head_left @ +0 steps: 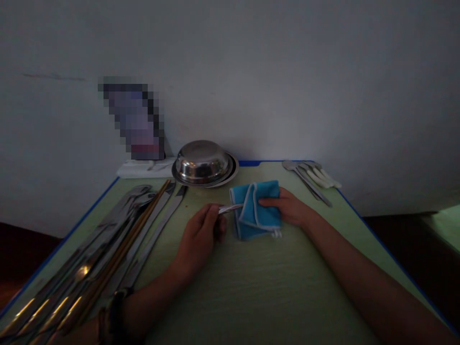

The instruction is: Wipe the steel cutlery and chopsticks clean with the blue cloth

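Note:
My left hand (204,227) is closed around one end of a slim, pale handle (230,209), perhaps of a piece of cutlery. The handle's other end goes into the folds of a blue cloth (266,206) with white edging, so its kind is hidden. Gripping the cloth from the right, my right hand (290,207) has its thumb on top and its other fingers mostly behind the fabric. Both hands are above the middle of the pale green table (266,287).
Long metal utensils (97,244) and wooden chopsticks (134,227) lie along the left side. Upturned metal bowls (203,163) stand at the back, right of a blurred upright screen (134,120) on a white base (143,168). Several spoons (302,172) lie back right. A wall (287,86) rises behind.

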A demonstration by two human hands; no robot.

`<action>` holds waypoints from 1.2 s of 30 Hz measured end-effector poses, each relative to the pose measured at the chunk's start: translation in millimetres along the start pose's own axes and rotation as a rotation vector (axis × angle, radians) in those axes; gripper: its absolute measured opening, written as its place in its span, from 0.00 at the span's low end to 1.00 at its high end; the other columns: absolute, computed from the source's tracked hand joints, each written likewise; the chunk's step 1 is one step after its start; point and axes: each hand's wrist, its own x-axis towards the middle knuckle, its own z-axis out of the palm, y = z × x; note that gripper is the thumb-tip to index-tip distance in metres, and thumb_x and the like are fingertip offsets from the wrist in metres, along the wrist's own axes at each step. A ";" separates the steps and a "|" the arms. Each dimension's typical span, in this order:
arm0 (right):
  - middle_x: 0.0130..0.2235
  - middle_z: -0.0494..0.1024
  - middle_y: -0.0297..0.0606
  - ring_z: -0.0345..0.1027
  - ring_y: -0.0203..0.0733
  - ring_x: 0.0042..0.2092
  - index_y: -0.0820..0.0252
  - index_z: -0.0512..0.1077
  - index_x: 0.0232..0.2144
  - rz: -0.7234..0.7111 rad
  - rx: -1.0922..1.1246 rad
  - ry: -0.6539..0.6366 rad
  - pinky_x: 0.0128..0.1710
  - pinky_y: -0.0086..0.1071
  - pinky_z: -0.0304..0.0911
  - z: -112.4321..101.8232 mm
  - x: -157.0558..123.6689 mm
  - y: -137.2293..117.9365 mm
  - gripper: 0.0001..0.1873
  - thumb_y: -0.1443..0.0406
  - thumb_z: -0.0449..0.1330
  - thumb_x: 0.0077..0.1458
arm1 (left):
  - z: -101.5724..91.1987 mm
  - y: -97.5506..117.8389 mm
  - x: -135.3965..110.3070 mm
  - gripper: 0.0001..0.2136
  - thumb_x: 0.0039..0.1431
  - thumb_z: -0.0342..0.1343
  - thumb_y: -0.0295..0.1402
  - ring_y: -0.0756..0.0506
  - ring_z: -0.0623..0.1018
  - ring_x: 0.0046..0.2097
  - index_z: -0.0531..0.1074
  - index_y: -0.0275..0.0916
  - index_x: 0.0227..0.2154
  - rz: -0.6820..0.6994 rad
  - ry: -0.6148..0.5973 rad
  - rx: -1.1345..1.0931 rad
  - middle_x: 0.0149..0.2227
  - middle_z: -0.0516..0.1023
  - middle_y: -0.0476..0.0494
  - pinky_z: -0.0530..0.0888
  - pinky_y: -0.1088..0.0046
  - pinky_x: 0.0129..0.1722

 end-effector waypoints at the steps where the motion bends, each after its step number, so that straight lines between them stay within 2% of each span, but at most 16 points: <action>1: 0.33 0.80 0.34 0.73 0.36 0.32 0.61 0.75 0.32 0.026 -0.098 -0.069 0.38 0.33 0.67 -2.0 -2.2 -2.9 0.12 0.66 0.64 0.40 | -0.5 0.0 -0.2 0.13 0.61 0.40 0.39 0.52 0.63 0.19 0.61 0.38 0.25 0.029 0.016 0.042 0.18 0.61 0.54 0.61 0.78 0.19; 4: 0.28 0.79 0.31 0.70 0.33 0.27 0.60 0.76 0.28 -0.003 -0.387 -0.188 0.30 0.27 0.66 -2.1 -6.1 -10.8 0.07 0.66 0.63 0.41 | -3.2 0.6 -0.9 0.12 0.62 0.39 0.38 0.51 0.64 0.20 0.62 0.39 0.28 0.122 0.051 0.208 0.18 0.61 0.55 0.62 0.76 0.21; 8: 0.24 0.77 0.28 0.66 0.31 0.24 0.58 0.76 0.27 -0.110 -0.575 -0.196 0.23 0.23 0.62 4.3 -6.5 -14.3 0.06 0.65 0.62 0.43 | -6.1 2.1 -2.6 0.12 0.62 0.39 0.36 0.51 0.66 0.21 0.58 0.41 0.24 0.185 0.050 0.380 0.17 0.64 0.56 0.64 0.75 0.25; 12: 0.18 0.72 0.26 0.61 0.28 0.19 0.58 0.75 0.21 -0.140 -0.723 -0.190 0.20 0.22 0.58 0.1 -7.0 -17.0 0.05 0.64 0.62 0.43 | -5.5 1.0 -3.1 0.13 0.63 0.37 0.36 0.50 0.67 0.19 0.57 0.41 0.23 0.174 -0.041 0.460 0.15 0.64 0.56 0.65 0.75 0.25; 15: 0.19 0.74 0.27 0.63 0.30 0.20 0.59 0.76 0.22 -0.127 -0.766 -0.168 0.21 0.24 0.60 -10.6 -9.1 -25.0 0.04 0.64 0.63 0.42 | -4.2 -1.1 -3.3 0.14 0.63 0.38 0.36 0.50 0.69 0.20 0.59 0.41 0.23 0.170 -0.162 0.551 0.16 0.66 0.55 0.64 0.75 0.24; 17: 0.23 0.77 0.31 0.66 0.32 0.22 0.60 0.76 0.24 -0.116 -0.708 -0.014 0.23 0.26 0.63 -15.0 -10.2 -31.1 0.06 0.63 0.64 0.41 | -3.9 -2.0 -4.3 0.14 0.62 0.39 0.36 0.50 0.69 0.21 0.63 0.40 0.25 0.187 -0.277 0.592 0.17 0.67 0.54 0.63 0.76 0.24; 20: 0.29 0.79 0.36 0.71 0.37 0.27 0.61 0.76 0.27 -0.133 -0.461 0.249 0.30 0.32 0.67 -9.7 -8.9 -35.7 0.10 0.62 0.65 0.40 | -5.3 -2.7 -6.7 0.15 0.63 0.38 0.37 0.51 0.69 0.22 0.67 0.38 0.27 0.231 -0.425 0.506 0.19 0.67 0.53 0.64 0.77 0.26; 25: 0.32 0.80 0.36 0.73 0.41 0.32 0.59 0.75 0.32 -0.237 0.003 0.471 0.39 0.38 0.68 15.6 0.3 -29.0 0.14 0.61 0.66 0.39 | -8.4 -5.0 -8.8 0.12 0.64 0.37 0.32 0.51 0.70 0.28 0.65 0.37 0.38 0.296 -0.494 0.223 0.26 0.70 0.51 0.66 0.77 0.31; 28: 0.31 0.80 0.34 0.73 0.40 0.33 0.59 0.74 0.31 -0.236 0.150 0.521 0.39 0.37 0.68 23.6 3.9 -25.5 0.13 0.61 0.66 0.40 | -8.9 -5.5 -8.9 0.10 0.63 0.39 0.31 0.51 0.69 0.29 0.65 0.36 0.39 0.337 -0.570 0.229 0.27 0.71 0.50 0.65 0.76 0.31; 30: 0.31 0.80 0.34 0.73 0.40 0.32 0.60 0.74 0.31 -0.237 0.160 0.507 0.39 0.37 0.68 25.1 3.7 -26.6 0.13 0.62 0.66 0.40 | -8.6 -5.0 -8.5 0.10 0.63 0.41 0.31 0.51 0.69 0.28 0.66 0.36 0.38 0.342 -0.568 0.264 0.28 0.72 0.50 0.65 0.76 0.30; 36: 0.33 0.80 0.35 0.73 0.42 0.37 0.59 0.73 0.32 -0.303 0.133 0.517 0.41 0.38 0.67 30.8 0.1 -31.8 0.14 0.61 0.65 0.40 | -4.6 -6.4 -5.3 0.12 0.62 0.43 0.34 0.53 0.67 0.24 0.68 0.36 0.29 0.301 -0.391 0.363 0.24 0.71 0.52 0.63 0.78 0.26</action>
